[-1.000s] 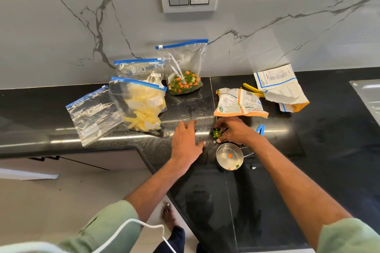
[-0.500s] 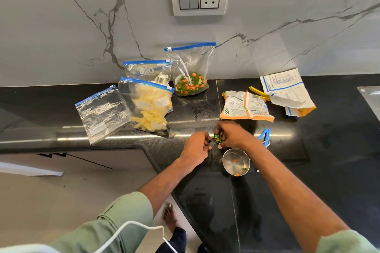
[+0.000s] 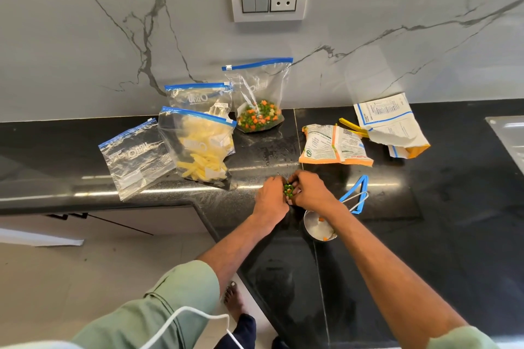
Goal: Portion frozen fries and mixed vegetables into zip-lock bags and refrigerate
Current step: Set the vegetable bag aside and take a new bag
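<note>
Both hands are meeting near centre of the black surface, cupping a small pile of peas. Left hand is sitting at 9 o'clock of the pile, right hand at 3 o'clock; fingers of both are curling around the peas. Steel cup is sitting at 5 o'clock, a few vegetable bits inside. Fries bag is standing at 10 o'clock, vegetable bag leaning on the wall at 12. Empty bag is lying flat, logo mirrored, unreadable. Orange-edged packet at 1 o'clock: print too small to read.
</note>
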{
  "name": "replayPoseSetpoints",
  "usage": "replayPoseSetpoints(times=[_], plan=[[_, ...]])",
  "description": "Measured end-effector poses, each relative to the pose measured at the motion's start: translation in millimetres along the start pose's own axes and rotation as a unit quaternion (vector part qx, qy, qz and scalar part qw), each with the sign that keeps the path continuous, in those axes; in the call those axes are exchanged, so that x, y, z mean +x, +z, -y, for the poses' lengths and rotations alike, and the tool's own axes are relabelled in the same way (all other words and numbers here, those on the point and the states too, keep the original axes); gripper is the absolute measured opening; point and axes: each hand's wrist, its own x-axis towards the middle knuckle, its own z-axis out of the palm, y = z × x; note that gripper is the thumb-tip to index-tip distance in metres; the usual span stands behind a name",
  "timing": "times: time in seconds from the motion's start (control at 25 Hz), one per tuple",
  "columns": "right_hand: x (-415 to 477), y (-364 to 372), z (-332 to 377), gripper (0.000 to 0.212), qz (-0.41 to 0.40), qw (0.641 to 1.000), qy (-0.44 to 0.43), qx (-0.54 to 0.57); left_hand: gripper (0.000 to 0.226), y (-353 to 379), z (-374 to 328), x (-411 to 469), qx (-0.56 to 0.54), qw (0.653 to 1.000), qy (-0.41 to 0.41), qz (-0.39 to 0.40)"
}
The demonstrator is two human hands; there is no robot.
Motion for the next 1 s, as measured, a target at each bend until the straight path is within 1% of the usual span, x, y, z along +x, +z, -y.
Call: replayPoseSetpoints(times=[0.16,0.28,0.36,0.44,0.56,0.64,0.72,0.8,0.88,1.0], plan=[[0,4,0,0.045,0.005,0.997,0.035,0.07,0.032,1,10,7,-0.037,0.999,-0.008,0.014],[1,2,0,0.045,0.011,0.995,0.044,0.09,0.029,-5,12,8,-0.075,0.997,-0.018,0.024],[0,2,-2,0.045,0.008,0.995,0.036,0.097,0.029,-5,12,9,-0.11,0.993,-0.025,0.028],[-3,2,-1,0.044,0.01,0.996,0.019,0.091,0.028,-6,12,8,-0.119,0.992,-0.027,0.03],[-4,3,1,0.038,0.006,0.999,0.007,0.045,0.025,-8,13,9,-0.108,0.993,-0.02,0.033],[-6,3,4,0.033,-0.009,1.0,-0.004,-0.009,0.025,-11,13,7,-0.098,0.993,-0.019,0.055],[-8,2,7,0.03,-0.003,0.998,-0.015,-0.059,0.028,-10,15,5,-0.07,0.996,-0.004,0.063],[-10,0,11,0.027,0.015,0.994,-0.029,-0.1,0.026,-9,16,0,-0.015,0.999,0.015,0.05],[-10,-3,15,0.023,0.025,0.993,-0.038,-0.111,0.022,-9,14,-5,0.03,0.999,0.026,0.034],[-10,0,17,0.018,0.017,0.994,-0.042,-0.095,0.018,-8,14,-8,0.045,0.998,0.032,0.017]])
